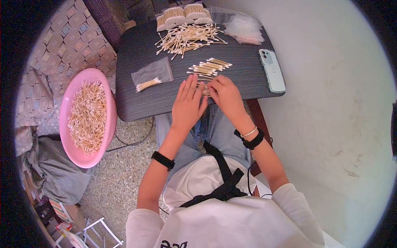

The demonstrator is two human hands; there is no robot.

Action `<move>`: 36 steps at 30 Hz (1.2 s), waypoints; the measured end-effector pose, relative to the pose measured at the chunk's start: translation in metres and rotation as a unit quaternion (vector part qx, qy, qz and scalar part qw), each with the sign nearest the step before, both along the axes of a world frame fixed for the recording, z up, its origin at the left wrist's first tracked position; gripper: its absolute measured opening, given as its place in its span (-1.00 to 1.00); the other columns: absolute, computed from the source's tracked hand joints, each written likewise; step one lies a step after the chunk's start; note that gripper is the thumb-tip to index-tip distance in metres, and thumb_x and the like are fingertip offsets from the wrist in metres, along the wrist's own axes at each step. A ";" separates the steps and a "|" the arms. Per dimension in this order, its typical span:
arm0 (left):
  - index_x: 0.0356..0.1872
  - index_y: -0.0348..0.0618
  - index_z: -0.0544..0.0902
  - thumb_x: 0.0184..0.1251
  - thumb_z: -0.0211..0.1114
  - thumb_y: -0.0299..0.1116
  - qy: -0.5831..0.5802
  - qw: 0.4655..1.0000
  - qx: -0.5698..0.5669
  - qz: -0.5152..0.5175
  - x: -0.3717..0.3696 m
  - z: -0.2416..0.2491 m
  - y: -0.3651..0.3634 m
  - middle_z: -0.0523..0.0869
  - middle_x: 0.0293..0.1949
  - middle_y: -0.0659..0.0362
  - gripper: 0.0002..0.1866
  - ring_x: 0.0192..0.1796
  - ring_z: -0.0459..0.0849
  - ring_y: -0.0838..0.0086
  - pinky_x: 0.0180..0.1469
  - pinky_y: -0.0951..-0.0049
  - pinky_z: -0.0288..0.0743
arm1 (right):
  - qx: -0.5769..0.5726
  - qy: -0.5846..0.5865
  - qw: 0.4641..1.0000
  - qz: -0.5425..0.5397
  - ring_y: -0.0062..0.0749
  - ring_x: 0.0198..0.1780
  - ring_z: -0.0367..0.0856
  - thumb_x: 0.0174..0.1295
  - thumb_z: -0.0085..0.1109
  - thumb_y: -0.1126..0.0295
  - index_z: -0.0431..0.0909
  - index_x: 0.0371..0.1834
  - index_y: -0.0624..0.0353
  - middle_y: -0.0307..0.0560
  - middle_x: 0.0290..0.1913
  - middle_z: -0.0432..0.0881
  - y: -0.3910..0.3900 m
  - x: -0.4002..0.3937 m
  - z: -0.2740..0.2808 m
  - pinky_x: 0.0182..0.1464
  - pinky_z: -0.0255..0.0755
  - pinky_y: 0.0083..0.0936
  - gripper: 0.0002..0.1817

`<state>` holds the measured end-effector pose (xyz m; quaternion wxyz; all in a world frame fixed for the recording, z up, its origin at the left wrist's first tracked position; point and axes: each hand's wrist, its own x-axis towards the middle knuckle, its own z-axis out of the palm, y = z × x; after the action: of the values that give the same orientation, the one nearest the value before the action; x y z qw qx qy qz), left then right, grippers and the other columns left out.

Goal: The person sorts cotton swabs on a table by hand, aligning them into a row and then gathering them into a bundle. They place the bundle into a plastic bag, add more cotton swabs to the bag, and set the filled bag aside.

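My left hand (190, 97) lies flat at the table's near edge, its fingers stretched out beside a small row of cotton swabs (205, 91). From the other side my right hand (226, 95) reaches in, fingers bent and pinched at the swabs' ends. The hands partly cover this row. Just beyond the fingertips is a loose group of cotton swabs (210, 67), roughly aligned. To the left, a clear plastic bag (161, 70) lies flat with several swabs (148, 84) at its lower end.
A messy swab pile (186, 39) lies at the back of the dark table (140, 105), before bundled swabs (184, 14). Empty plastic bags (245, 29) and a phone (273, 71) are on the right. A pink basin (108, 120) full of swabs stands left; a wall (331, 103) is right.
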<state>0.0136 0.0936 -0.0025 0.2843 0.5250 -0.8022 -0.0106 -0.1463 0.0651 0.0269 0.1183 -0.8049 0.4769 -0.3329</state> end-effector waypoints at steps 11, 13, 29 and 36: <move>0.36 -0.32 0.39 0.33 0.20 -0.24 0.027 0.999 0.016 -0.007 -0.001 0.008 -0.003 0.34 0.43 -0.11 -0.39 0.50 0.27 0.13 0.52 0.14 0.10 | -0.016 -0.023 0.999 -0.018 0.13 0.32 0.33 0.20 0.18 0.44 0.44 0.24 0.23 0.12 0.22 0.43 0.025 -0.004 0.000 0.36 0.26 -0.10 -0.51; 0.41 -0.33 0.29 0.33 0.20 -0.23 0.032 0.999 0.024 0.000 -0.001 0.011 -0.007 0.25 0.47 -0.14 -0.33 0.53 0.18 0.07 0.53 0.10 0.05 | 0.009 -0.017 0.999 -0.028 0.21 0.43 0.19 0.21 0.17 0.43 0.31 0.37 0.25 0.19 0.37 0.30 0.029 -0.003 -0.008 0.46 0.12 -0.04 -0.39; 0.45 -0.44 0.14 0.44 0.03 -0.41 -0.003 0.997 0.063 0.035 -0.005 0.006 -0.011 0.01 0.50 -0.36 -0.39 0.54 -0.02 -0.24 0.53 -0.10 -0.08 | 0.007 0.016 0.996 -0.087 0.24 0.47 0.16 0.26 0.12 0.44 0.18 0.43 0.35 0.34 0.46 0.18 0.011 0.006 -0.024 0.49 0.03 0.01 -0.34; 0.42 -0.53 0.15 0.26 0.01 -0.67 0.082 0.993 0.086 0.022 -0.007 0.012 -0.013 0.00 0.47 -0.44 -0.36 0.55 -0.05 -0.27 0.52 -0.01 0.03 | 0.055 0.001 0.996 -0.072 0.24 0.44 0.22 0.26 0.12 0.45 0.15 0.45 0.36 0.34 0.49 0.15 0.023 0.002 -0.010 0.48 0.10 0.00 -0.32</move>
<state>0.0070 0.0803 0.0098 0.3031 0.5624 -0.7605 -0.1165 -0.1441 0.0877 0.0173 0.1378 -0.7611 0.5513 -0.3128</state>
